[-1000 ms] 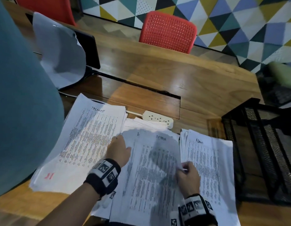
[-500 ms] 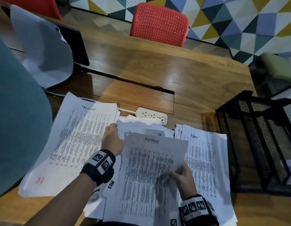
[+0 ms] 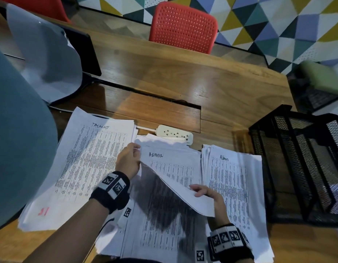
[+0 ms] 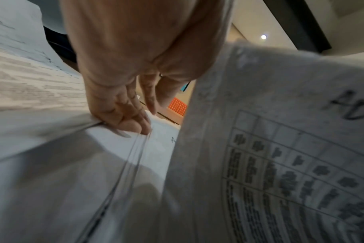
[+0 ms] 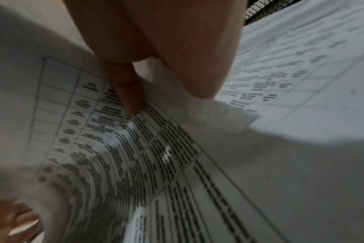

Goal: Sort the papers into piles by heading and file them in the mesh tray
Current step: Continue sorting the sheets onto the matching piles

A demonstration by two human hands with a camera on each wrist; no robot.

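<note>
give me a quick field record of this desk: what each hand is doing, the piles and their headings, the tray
left hand: pinches the top left corner of the lifted sheet
right hand: holds the lifted sheet at its lower right edge
lifted sheet: headed ADMIN, raised and curved over the middle pile
left pile: headed TASKLIST
middle pile: heading hidden by the sheet
right pile: headed Admin
mesh tray: black, right of the piles, no papers visible inside
power strip: behind the middle pile

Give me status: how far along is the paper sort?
Partly sorted: a TASKLIST pile and an Admin pile lie apart. In hand: right hand lifts an ADMIN sheet off the middle stack; left hand grips that stack's edge. Left: mesh tray shows no papers.
</note>
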